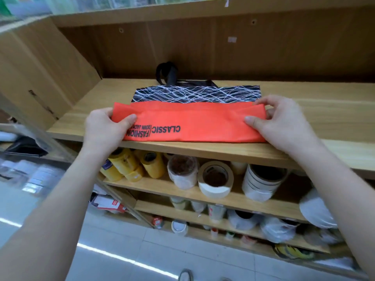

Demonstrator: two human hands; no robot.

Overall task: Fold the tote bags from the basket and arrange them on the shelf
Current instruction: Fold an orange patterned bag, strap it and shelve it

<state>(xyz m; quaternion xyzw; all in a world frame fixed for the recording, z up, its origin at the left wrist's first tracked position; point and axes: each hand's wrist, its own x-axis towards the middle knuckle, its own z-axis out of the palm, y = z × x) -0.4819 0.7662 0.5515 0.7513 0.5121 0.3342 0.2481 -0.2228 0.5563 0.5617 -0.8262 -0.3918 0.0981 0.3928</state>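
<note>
Both arms stretched forward, left grip [103, 130] and right grip [284, 122] pinching opposite ends of orange tote bag [203, 120]

Folded orange tote bag [203, 124], seemingly overlapping black-patterned bag [194, 94]

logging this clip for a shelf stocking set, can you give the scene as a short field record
held item: orange tote bag, folded into a long strip, black print CLASSIC FASHION upside down to the camera
position: resting near the front edge of the wooden shelf, overlapping the near edge of the black tote bag with white lines
left grip: hand pinches the strip's left end
right grip: hand pinches the strip's right end
shelf below: tape rolls, yellow and white
basket: not in view
</note>
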